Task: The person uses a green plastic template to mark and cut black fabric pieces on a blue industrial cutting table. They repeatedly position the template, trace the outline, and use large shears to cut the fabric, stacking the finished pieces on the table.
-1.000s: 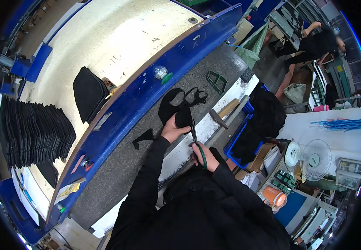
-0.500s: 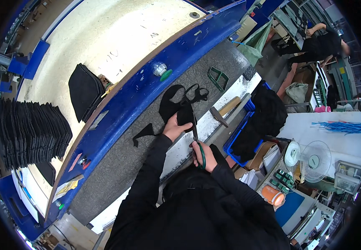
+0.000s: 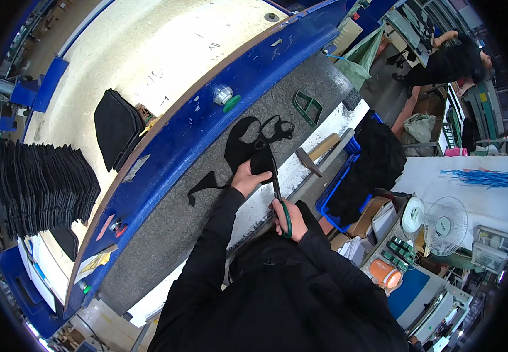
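My left hand (image 3: 247,179) is closed on a piece of black fabric (image 3: 261,159), its thumb pressed on top. In my right hand (image 3: 291,219) is a pair of scissors (image 3: 276,186) with green handles, fingers wrapped round the loops. The blades point away from me along the right edge of the black fabric; whether they are parted is hard to make out. Beyond my left hand lies a curved black offcut (image 3: 237,139) with thin looping strips. Another black scrap (image 3: 204,185) rests on the grey worktop to the left.
A green-edged cutting die (image 3: 307,108) and a wooden-handled hammer (image 3: 318,154) lie at the right. Blue machine edge (image 3: 166,142) runs along the left, with stacked black pieces (image 3: 46,188) behind. A blue crate (image 3: 324,212) holds black material. Another person (image 3: 450,63) stands far right.
My hands and the scissors have hardly moved, and the fabric stays in place. At the far right, the other person's legs and body have shifted to the right.
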The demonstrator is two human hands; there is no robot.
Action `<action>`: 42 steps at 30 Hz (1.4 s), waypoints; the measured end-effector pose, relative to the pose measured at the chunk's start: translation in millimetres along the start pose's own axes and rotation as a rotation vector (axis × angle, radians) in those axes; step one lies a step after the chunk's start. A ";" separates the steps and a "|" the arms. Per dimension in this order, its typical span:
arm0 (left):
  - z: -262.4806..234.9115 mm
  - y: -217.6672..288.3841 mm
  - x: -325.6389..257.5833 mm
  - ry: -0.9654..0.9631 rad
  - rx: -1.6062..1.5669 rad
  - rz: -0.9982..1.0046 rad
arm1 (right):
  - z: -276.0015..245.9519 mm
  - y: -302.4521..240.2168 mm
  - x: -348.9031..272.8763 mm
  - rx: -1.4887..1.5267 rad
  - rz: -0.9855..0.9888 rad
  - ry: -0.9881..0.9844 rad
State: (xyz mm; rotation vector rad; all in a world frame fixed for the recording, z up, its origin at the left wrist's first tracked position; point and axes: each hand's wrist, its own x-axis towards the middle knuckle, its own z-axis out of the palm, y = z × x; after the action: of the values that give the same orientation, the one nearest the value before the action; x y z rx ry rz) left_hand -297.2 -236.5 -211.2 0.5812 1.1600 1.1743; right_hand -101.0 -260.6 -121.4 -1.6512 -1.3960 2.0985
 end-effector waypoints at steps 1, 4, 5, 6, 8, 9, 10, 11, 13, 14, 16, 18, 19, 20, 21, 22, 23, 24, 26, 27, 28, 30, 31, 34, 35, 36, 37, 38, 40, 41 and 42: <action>-0.9 -0.2 0.1 -0.008 0.007 -0.012 | 0.0 3.7 2.1 -0.013 -0.018 0.008; -1.7 0.1 -0.6 -0.036 -0.006 -0.026 | 0.3 12.4 8.9 -0.010 -0.048 0.024; -0.6 -0.1 -1.4 -0.032 -0.017 -0.019 | -0.2 15.0 10.4 -0.002 -0.054 0.027; 0.5 0.0 -1.8 -0.026 -0.025 -0.010 | 0.3 12.7 9.5 0.006 -0.045 0.024; 2.0 0.6 -3.2 -0.012 -0.033 0.006 | 0.8 7.6 6.1 0.023 -0.026 0.016; 4.1 -1.1 -3.0 -0.008 -0.036 0.014 | 0.1 7.2 5.1 0.011 -0.021 0.022; 5.0 -2.2 -2.7 -0.005 -0.038 0.021 | -0.3 7.4 3.7 -0.002 -0.016 0.029; 4.6 -2.9 -2.3 -0.006 -0.038 0.019 | -0.3 7.7 2.7 -0.015 -0.011 0.035; 4.6 -3.1 -2.0 -0.011 -0.036 0.011 | 0.2 11.9 3.2 -0.005 -0.016 0.038; 5.2 -3.4 -1.8 0.003 -0.041 0.005 | 0.5 13.7 3.4 0.000 -0.018 0.040; 7.1 -3.3 -0.9 0.031 -0.052 -0.004 | 0.9 14.8 3.2 -0.031 -0.024 0.045; 8.9 -3.2 4.3 0.095 -0.018 -0.028 | 1.8 14.0 3.3 -0.055 -0.029 0.048; 8.8 -3.9 5.6 0.126 -0.001 -0.040 | 2.5 12.2 3.6 -0.062 -0.032 0.049; 8.0 -4.8 4.8 0.135 0.055 -0.022 | 3.2 11.2 3.8 -0.070 -0.035 0.051; 8.7 -3.8 4.3 0.142 0.111 -0.002 | 3.2 12.1 5.6 -0.072 -0.041 0.058; 9.6 -1.8 3.9 0.148 0.168 0.017 | 3.2 14.0 8.5 -0.073 -0.046 0.066; 10.5 -1.4 4.8 0.153 0.176 0.021 | 2.9 15.1 10.4 -0.075 -0.052 0.075; 9.9 -2.9 4.9 0.160 0.186 0.022 | 3.6 11.3 9.4 -0.084 -0.040 0.069; 6.8 -5.7 3.8 0.171 0.165 0.000 | 3.8 2.6 7.2 -0.102 -0.015 0.059; 6.6 -4.1 2.7 0.172 0.133 -0.023 | 4.0 3.6 7.1 -0.115 -0.018 0.062; 7.0 -1.7 1.7 0.174 0.100 -0.046 | 4.1 5.1 7.2 -0.129 -0.020 0.066; 5.2 -4.8 3.9 0.179 0.107 -0.034 | 4.5 6.1 6.7 -0.140 -0.024 0.068; 3.9 -7.3 4.7 0.182 0.110 -0.028 | 4.7 5.9 6.3 -0.139 -0.025 0.066; 4.3 -7.9 4.3 0.167 0.085 -0.041 | 5.1 6.4 5.0 -0.153 -0.037 0.074; 4.8 -6.8 4.1 0.166 0.084 -0.044 | 5.2 6.9 4.5 -0.160 -0.042 0.079; 4.8 -6.4 3.9 0.165 0.083 -0.047 | 5.1 7.5 4.0 -0.160 -0.043 0.080; 4.9 -6.1 3.8 0.164 0.082 -0.050 | 5.0 8.5 3.8 -0.160 -0.044 0.082; 5.3 -5.9 3.9 0.166 0.093 -0.051 | 4.8 9.5 3.7 -0.160 -0.045 0.084; 5.3 -6.5 4.2 0.168 0.115 -0.054 | 4.4 12.2 4.6 -0.163 -0.047 0.083; 5.8 -7.0 4.2 0.163 0.092 -0.044 | 4.1 13.1 4.8 -0.164 -0.048 0.083; 6.1 -8.2 4.2 0.159 0.069 -0.034 | 4.1 13.5 4.6 -0.165 -0.041 0.083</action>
State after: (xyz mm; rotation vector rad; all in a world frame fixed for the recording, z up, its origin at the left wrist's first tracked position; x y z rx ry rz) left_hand -288.5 -234.1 -217.6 0.5252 1.3450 1.1709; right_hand -100.6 -267.8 -134.4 -1.7307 -1.5999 1.9161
